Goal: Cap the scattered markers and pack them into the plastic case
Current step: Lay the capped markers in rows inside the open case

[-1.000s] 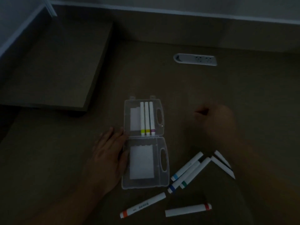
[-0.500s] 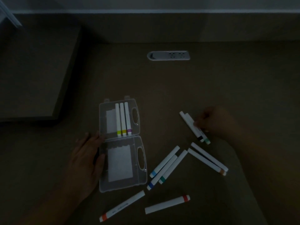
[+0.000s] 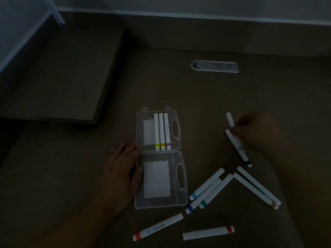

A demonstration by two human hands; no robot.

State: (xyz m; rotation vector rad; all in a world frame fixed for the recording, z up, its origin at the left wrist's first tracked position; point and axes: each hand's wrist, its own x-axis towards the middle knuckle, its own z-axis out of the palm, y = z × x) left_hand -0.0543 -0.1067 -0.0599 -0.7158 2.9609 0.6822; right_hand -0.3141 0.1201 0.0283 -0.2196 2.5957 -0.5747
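While three capped markers (image 3: 162, 131) are lying in the open clear plastic case (image 3: 159, 158), the right hand (image 3: 254, 129) is pinching a black-banded white marker (image 3: 238, 145); the left hand (image 3: 121, 169), flat, is steadying the case; seven are waiting.

Clear plastic case (image 3: 160, 159): white inserts seen in both halves, three white markers banded yellow (image 3: 157, 132), amber (image 3: 162, 131), purple (image 3: 167, 131). Loose white markers are banded light blue (image 3: 206, 184), dark blue (image 3: 203, 196), green (image 3: 215, 190), orange (image 3: 158, 227), red (image 3: 208, 233), black (image 3: 238, 148). A dull brown desk (image 3: 179, 90) and a grey socket strip (image 3: 214, 66) are noted.

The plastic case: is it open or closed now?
Open. The plastic case lies spread flat, both halves facing up, with three markers in the far half.
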